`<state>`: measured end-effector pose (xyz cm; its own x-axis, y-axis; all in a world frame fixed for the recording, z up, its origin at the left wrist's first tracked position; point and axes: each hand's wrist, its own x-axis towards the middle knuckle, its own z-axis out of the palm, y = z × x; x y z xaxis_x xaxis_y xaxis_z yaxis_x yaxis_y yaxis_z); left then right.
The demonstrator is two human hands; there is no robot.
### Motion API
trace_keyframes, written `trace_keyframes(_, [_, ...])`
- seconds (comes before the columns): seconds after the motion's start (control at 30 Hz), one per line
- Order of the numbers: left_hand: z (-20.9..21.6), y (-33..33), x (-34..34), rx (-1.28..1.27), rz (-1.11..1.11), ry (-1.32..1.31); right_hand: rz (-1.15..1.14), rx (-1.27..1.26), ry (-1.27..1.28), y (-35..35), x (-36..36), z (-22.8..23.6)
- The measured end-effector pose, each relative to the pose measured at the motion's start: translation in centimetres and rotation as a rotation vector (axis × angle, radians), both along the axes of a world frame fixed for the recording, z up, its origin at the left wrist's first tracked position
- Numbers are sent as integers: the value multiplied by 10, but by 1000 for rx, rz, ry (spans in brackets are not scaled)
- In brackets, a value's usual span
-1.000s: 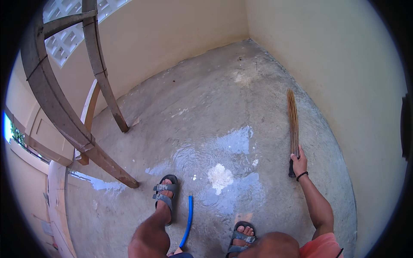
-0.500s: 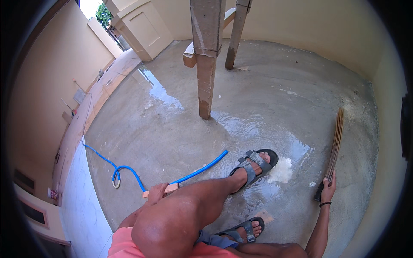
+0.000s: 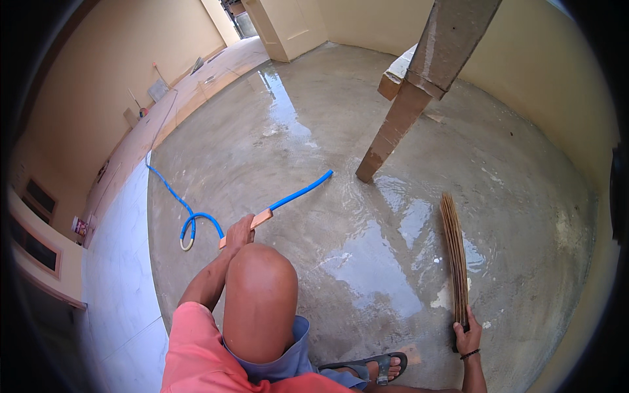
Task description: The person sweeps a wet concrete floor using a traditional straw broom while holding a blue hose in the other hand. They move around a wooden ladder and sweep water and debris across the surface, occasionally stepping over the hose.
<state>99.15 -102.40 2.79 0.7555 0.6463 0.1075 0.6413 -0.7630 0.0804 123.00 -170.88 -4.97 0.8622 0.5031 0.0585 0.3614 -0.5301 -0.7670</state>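
Observation:
My left hand (image 3: 240, 234) is closed around a short, flat orange-brown wooden piece (image 3: 263, 217). A blue hose (image 3: 303, 190) runs along that piece, its free end pointing forward over the wet floor; whether my fingers also grip the hose is hidden. On the right, my right hand (image 3: 468, 333) grips the dark lower end of a stick broom (image 3: 454, 254), a bundle of thin brown ribs. The broom's ribs point away from me, above or against the wet concrete floor (image 3: 537, 216); contact is hard to tell.
A wooden post (image 3: 400, 124) with a crosspiece (image 3: 397, 73) stands ahead on the floor. Puddled water (image 3: 373, 268) spreads before me. The looped hose leads left toward white tiles (image 3: 118, 262). Cream walls (image 3: 531, 85) bound the right side. My sandaled foot (image 3: 380, 368) is below.
My right hand has swung the broom leftward. The hose end now points more forward. The sandaled foot that was out in the water has left view, and my bent knee is upright in front.

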Motion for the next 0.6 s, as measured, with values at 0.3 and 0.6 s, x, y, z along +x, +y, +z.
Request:
trace_keyframes(0.3, [28, 77, 21, -94, -16, -211, 547, -312, 83, 122, 8, 114])
trace_keyframes(0.6, [88, 140, 5, -402, -35, -272, 973, -473, 20, 438, 17, 83])
